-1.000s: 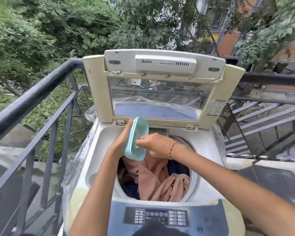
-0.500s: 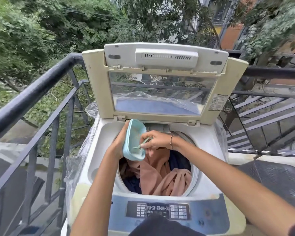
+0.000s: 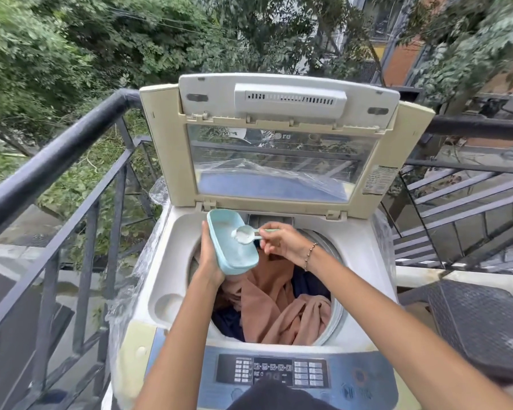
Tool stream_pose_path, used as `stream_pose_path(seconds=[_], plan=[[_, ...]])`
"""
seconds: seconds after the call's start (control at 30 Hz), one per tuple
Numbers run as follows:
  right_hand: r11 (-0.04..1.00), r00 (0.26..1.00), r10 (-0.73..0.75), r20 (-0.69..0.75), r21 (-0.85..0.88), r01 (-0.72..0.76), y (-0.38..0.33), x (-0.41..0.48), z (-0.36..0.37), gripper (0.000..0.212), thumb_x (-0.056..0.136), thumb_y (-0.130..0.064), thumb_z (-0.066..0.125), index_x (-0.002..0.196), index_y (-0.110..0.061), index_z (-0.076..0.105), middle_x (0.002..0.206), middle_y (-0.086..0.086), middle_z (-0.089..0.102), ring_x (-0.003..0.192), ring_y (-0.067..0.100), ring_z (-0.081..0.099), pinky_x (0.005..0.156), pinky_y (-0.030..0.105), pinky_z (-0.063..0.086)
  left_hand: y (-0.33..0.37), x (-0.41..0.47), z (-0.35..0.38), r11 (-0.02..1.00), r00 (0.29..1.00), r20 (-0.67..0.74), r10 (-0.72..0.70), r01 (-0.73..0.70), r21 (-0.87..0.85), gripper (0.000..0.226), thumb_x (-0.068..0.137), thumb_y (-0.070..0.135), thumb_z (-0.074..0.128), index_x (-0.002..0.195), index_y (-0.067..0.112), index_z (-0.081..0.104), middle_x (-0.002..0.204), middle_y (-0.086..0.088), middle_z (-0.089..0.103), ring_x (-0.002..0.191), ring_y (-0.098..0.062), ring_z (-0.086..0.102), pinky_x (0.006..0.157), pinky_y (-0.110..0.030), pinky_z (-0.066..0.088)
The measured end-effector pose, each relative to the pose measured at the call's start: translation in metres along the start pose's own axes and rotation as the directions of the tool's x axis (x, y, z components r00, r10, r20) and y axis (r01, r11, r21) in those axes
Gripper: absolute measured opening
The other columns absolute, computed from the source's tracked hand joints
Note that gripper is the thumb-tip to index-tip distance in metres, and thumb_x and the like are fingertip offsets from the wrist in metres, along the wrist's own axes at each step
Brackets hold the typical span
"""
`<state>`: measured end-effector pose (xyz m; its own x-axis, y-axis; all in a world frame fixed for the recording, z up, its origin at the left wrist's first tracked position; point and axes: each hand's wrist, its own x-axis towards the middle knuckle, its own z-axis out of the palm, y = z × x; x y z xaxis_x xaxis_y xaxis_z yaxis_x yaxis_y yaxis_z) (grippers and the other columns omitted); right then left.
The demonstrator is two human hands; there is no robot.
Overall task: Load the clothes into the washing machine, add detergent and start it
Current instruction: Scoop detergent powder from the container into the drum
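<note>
A top-loading washing machine (image 3: 172, 279) stands with its lid (image 3: 273, 149) raised. Pink and dark blue clothes (image 3: 282, 309) fill the drum. My left hand (image 3: 209, 255) holds a light blue detergent box (image 3: 234, 250) tilted over the drum's left rim. My right hand (image 3: 282, 241) pinches the handle of a small scoop (image 3: 245, 233) heaped with white powder, its bowl just at the mouth of the box. The control panel (image 3: 279, 374) lies along the near edge.
A black metal railing (image 3: 51, 164) runs along the left and behind the machine. A dark plastic chair (image 3: 480, 324) sits at the right. Clear plastic wrap (image 3: 125, 303) clings to the machine's left side. Trees and a drop lie beyond the railing.
My right hand has drawn the scoop out of the box, now full of white powder. The box has turned so its open side shows.
</note>
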<state>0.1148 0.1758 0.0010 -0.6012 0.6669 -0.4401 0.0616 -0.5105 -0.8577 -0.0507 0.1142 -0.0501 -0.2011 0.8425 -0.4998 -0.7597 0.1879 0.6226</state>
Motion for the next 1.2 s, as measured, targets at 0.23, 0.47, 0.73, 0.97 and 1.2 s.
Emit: stream_pose_path(seconds=[0.23,0.47,0.73,0.97,1.2], plan=[[0.994,0.942,-0.066,-0.328,0.063,0.092,-0.015,0.014,-0.035,0.014,0.092,0.003,0.052,0.082,-0.007,0.056,0.049,0.003,0.063,0.041,0.009,0.060,0.045,0.016,0.052,-0.005,0.002,-0.005,1.000,0.995,-0.097,0.010,-0.009,0.014,0.063,0.088,0.071,0.033,0.107,0.021,0.066,0.085,-0.005,0.076,0.073,-0.021,0.074,0.060,-0.032,0.057],[0.996,0.850,-0.081,-0.520,-0.016,0.085,0.000,0.036,-0.041,0.021,0.092,0.002,0.052,0.073,-0.008,0.054,0.059,0.010,0.057,0.035,0.009,0.058,0.043,0.017,0.053,-0.005,0.005,-0.005,0.999,0.992,-0.124,0.025,-0.028,-0.023,0.059,0.091,0.070,0.030,0.102,0.023,0.066,0.079,-0.001,0.077,0.069,-0.018,0.074,0.059,-0.030,0.056],[0.807,0.746,-0.434,-0.505,-0.586,0.074,0.028,0.036,-0.032,0.021,0.092,-0.009,0.054,0.074,-0.019,0.050,0.067,0.003,0.063,0.049,0.008,0.062,0.054,0.025,0.050,-0.006,0.007,-0.008,0.999,0.993,-0.118,-0.015,0.010,-0.043,0.061,0.090,0.070,0.031,0.101,0.022,0.066,0.079,-0.003,0.077,0.073,-0.022,0.072,0.063,-0.033,0.055],[0.485,0.728,-0.632,-0.266,-0.868,0.104,0.031,0.030,-0.035,0.016,0.090,0.006,0.047,0.095,-0.001,0.061,0.095,0.017,0.062,0.065,0.030,0.066,0.063,0.035,0.053,-0.009,0.008,-0.009,0.999,0.994,-0.112,-0.017,0.012,-0.046,0.061,0.089,0.071,0.032,0.101,0.022,0.067,0.081,-0.004,0.077,0.069,-0.021,0.074,0.058,-0.032,0.057],[0.117,0.634,-0.773,-0.031,-0.989,0.094,0.036,0.026,-0.036,0.026,0.087,0.009,0.052,0.107,-0.001,0.066,0.087,0.017,0.061,0.062,0.032,0.058,0.056,0.042,0.053,-0.012,0.008,-0.007,0.996,0.996,-0.088,-0.026,0.018,-0.090,0.064,0.089,0.071,0.034,0.092,0.020,0.072,0.080,-0.007,0.076,0.067,-0.023,0.074,0.053,-0.035,0.058]])
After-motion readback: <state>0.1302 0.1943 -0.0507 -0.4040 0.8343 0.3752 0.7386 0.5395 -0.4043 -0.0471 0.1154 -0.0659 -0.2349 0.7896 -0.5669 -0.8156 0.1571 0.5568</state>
